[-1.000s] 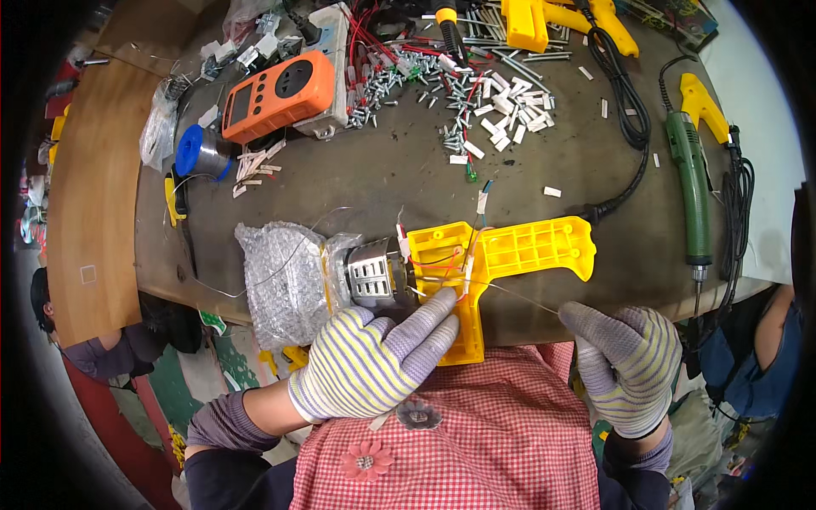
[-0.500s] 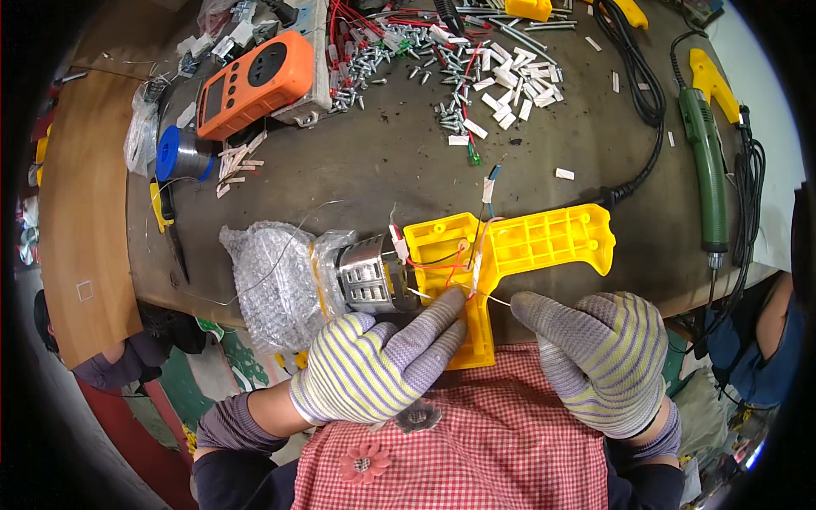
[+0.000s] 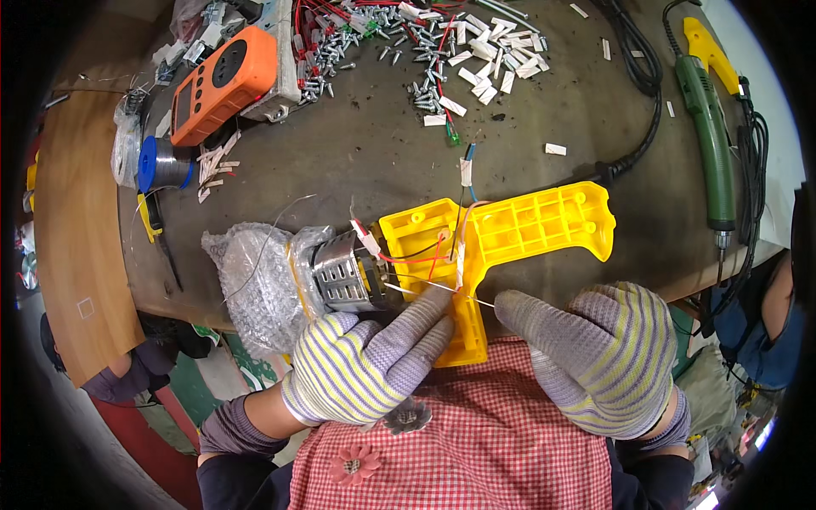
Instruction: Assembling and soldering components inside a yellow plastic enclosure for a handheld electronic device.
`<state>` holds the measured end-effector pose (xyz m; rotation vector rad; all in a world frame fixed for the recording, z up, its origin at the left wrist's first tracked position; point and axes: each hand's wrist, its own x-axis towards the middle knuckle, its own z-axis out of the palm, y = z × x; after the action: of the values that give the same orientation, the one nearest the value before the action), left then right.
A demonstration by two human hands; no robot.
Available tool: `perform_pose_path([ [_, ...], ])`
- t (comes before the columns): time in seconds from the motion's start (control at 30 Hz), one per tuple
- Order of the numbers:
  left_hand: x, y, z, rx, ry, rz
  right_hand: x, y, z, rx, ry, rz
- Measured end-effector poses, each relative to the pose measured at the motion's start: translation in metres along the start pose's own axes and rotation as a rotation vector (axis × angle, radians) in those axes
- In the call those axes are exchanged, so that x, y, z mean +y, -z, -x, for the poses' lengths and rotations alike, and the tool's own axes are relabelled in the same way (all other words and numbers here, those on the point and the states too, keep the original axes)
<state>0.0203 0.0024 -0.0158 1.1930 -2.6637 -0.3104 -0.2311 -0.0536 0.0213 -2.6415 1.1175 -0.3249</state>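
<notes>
A yellow plastic tool housing half (image 3: 518, 234) lies open on the dark workbench, with a metal motor (image 3: 340, 272) at its left end and red, black and white wires (image 3: 416, 255) crossing inside. My left hand (image 3: 365, 365), in a striped knit glove, pinches a thin white wire (image 3: 450, 291) over the housing's lower leg. My right hand (image 3: 603, 357), also gloved, reaches its fingertips to the other end of that wire beside the housing.
Clear bubble wrap (image 3: 259, 280) lies left of the motor. An orange meter (image 3: 223, 83), a solder spool (image 3: 161, 164), several loose screws and white sleeves (image 3: 442, 51), a black cable (image 3: 637, 76) and a green power screwdriver (image 3: 705, 127) sit farther back. The bench edge (image 3: 722, 272) runs near my body.
My right hand has moved left toward the housing and now touches the thin wire. My left hand stays on the wire and housing. The view has shifted slightly.
</notes>
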Motion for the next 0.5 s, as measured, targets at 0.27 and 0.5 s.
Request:
perform_pose_path([
  [0.27,-0.002,-0.003,0.000,0.038,-0.014,-0.014,0.011,-0.004,-0.009,-0.023,-0.136,-0.436],
  [0.5,0.000,0.004,-0.002,0.015,0.021,0.049,-0.008,-0.026,-0.036,-0.095,-0.027,-0.439],
])
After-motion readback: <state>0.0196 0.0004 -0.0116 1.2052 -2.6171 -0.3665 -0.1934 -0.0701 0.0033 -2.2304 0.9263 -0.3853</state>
